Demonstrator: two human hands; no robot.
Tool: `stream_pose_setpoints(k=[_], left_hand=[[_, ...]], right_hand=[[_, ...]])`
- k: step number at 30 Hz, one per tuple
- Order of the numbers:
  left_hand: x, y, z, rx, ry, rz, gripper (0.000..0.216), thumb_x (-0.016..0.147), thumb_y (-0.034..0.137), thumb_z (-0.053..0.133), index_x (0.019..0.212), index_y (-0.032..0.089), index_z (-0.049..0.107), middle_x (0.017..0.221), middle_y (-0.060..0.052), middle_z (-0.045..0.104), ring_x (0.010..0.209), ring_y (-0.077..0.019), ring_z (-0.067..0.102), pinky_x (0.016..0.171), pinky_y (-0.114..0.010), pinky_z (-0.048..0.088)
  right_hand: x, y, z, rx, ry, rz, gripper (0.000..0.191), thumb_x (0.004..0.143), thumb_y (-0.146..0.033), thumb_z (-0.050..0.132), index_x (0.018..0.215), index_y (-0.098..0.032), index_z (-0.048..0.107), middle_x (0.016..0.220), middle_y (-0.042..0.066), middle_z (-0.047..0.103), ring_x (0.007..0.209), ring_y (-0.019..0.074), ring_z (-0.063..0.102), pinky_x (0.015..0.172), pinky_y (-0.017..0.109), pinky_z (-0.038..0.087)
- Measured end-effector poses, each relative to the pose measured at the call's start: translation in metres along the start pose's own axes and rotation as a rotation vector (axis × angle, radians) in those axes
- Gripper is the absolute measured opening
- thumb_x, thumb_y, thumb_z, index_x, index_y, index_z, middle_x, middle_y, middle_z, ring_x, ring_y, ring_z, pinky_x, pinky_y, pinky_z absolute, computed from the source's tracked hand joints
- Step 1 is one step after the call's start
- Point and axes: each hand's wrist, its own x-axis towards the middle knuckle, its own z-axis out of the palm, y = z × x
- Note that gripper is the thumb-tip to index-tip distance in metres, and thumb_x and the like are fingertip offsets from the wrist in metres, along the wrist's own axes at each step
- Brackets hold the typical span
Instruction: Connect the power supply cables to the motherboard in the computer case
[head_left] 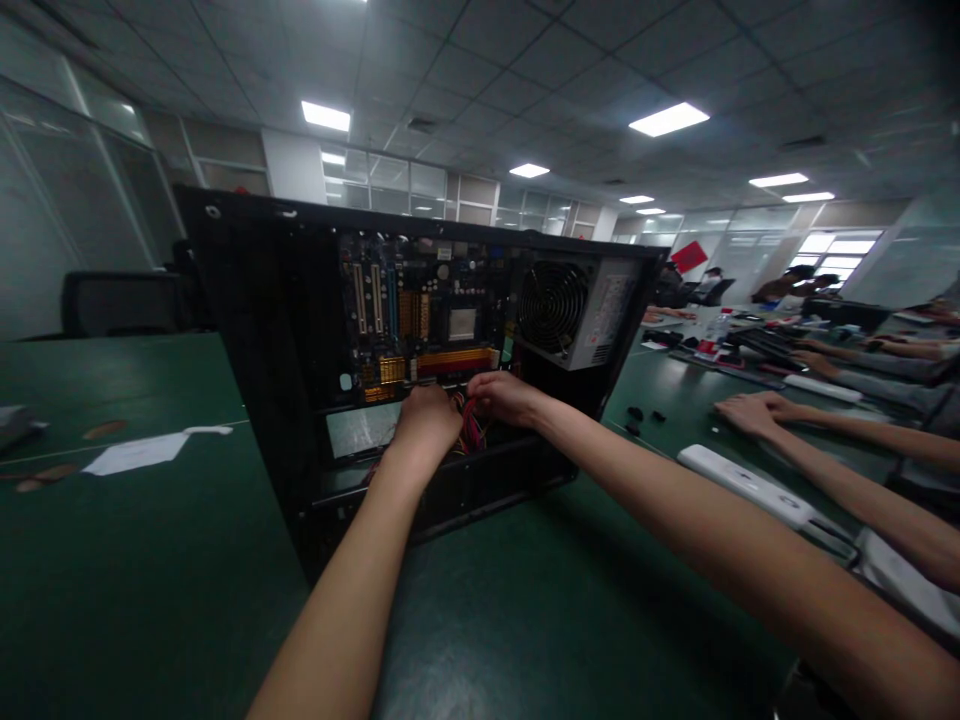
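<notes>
A black computer case [255,300] stands on the green table with its side open towards me. Inside it are a motherboard [463,324] and, at the upper right, a power supply [600,315] with a round black fan. Low in the case, my right hand [506,396] pinches a bundle of thin coloured cables [472,428]. Just left of the bundle, my left hand [429,425] is closed, its knuckles towards me. Its fingertips are hidden inside the case, so I cannot make out what they grip.
A white power strip [742,484] lies to the right, near another person's hands [754,412]. Small black pieces [634,415] lie beside the case. On the left are a white paper [139,453] and a chair [124,303]. Farther right, people sit along the table with a bottle [716,330].
</notes>
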Motion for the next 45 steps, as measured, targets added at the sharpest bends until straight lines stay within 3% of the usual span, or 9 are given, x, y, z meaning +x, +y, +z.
stream_pose_setpoints(k=[8,13,18,21,23,26,38,45], left_hand=[[0.002,-0.002,0.002,0.014,0.008,0.011,0.037,0.091,0.031,0.046,0.103,0.010,0.074,0.103,-0.022,0.074,0.100,-0.0351,0.070,0.081,-0.039,0.054],[0.001,-0.004,0.002,0.031,0.009,0.048,0.038,0.093,0.033,0.044,0.098,0.011,0.074,0.101,-0.020,0.074,0.097,-0.0314,0.071,0.082,-0.036,0.053],[0.000,-0.006,0.003,0.052,0.034,0.056,0.039,0.095,0.036,0.043,0.092,0.014,0.075,0.097,-0.017,0.075,0.095,-0.0282,0.072,0.079,-0.032,0.053],[0.000,-0.007,0.004,0.065,0.051,0.053,0.040,0.096,0.037,0.042,0.091,0.015,0.075,0.098,-0.015,0.075,0.097,-0.0273,0.071,0.082,-0.031,0.052],[-0.002,-0.007,0.003,0.077,0.065,0.042,0.041,0.097,0.039,0.040,0.094,0.016,0.075,0.101,-0.015,0.075,0.100,-0.0280,0.070,0.085,-0.033,0.052],[-0.004,-0.006,0.000,0.105,0.094,0.011,0.042,0.099,0.037,0.037,0.102,0.017,0.073,0.107,-0.016,0.073,0.105,-0.0302,0.068,0.089,-0.037,0.051],[0.002,-0.006,0.002,0.184,0.055,0.027,0.036,0.099,0.030,0.038,0.106,0.019,0.072,0.109,-0.013,0.073,0.106,-0.0253,0.068,0.091,-0.033,0.050],[0.009,-0.004,-0.001,0.254,-0.009,0.057,0.040,0.101,0.036,0.037,0.106,0.018,0.073,0.108,-0.013,0.074,0.104,-0.0237,0.069,0.089,-0.031,0.050]], right_hand=[[0.001,-0.005,0.001,-0.071,0.006,0.018,0.019,0.067,0.003,0.045,0.066,-0.014,0.054,0.044,-0.006,0.041,0.043,0.0059,0.039,0.056,0.020,0.045],[-0.002,-0.007,0.006,-0.213,0.024,-0.013,0.017,0.073,-0.001,0.046,0.072,-0.014,0.056,0.061,-0.001,0.057,0.051,0.0089,0.052,0.055,0.023,0.049],[-0.006,-0.003,0.009,-0.465,0.156,-0.123,0.023,0.083,-0.003,0.038,0.090,-0.016,0.055,0.062,-0.002,0.056,0.053,0.0132,0.057,0.050,0.022,0.045],[-0.008,-0.001,0.005,-0.648,0.262,-0.229,0.023,0.085,-0.004,0.045,0.103,-0.015,0.056,0.077,0.003,0.066,0.067,0.0156,0.063,0.061,0.024,0.046],[-0.009,-0.002,0.002,-0.765,0.300,-0.290,0.019,0.085,-0.006,0.051,0.099,-0.013,0.062,0.093,0.010,0.070,0.086,0.0183,0.066,0.074,0.025,0.047],[-0.013,-0.006,0.001,-0.902,0.281,-0.334,0.017,0.087,-0.007,0.054,0.090,-0.012,0.070,0.102,0.014,0.073,0.100,0.0213,0.066,0.084,0.025,0.044],[-0.011,-0.003,-0.002,-1.104,0.234,-0.381,0.027,0.090,-0.011,0.051,0.100,-0.010,0.076,0.105,0.020,0.072,0.102,0.0260,0.067,0.084,0.029,0.045],[-0.015,-0.006,-0.001,-1.134,0.203,-0.364,0.029,0.091,-0.009,0.049,0.102,-0.008,0.075,0.105,0.022,0.072,0.100,0.0271,0.068,0.084,0.030,0.046]])
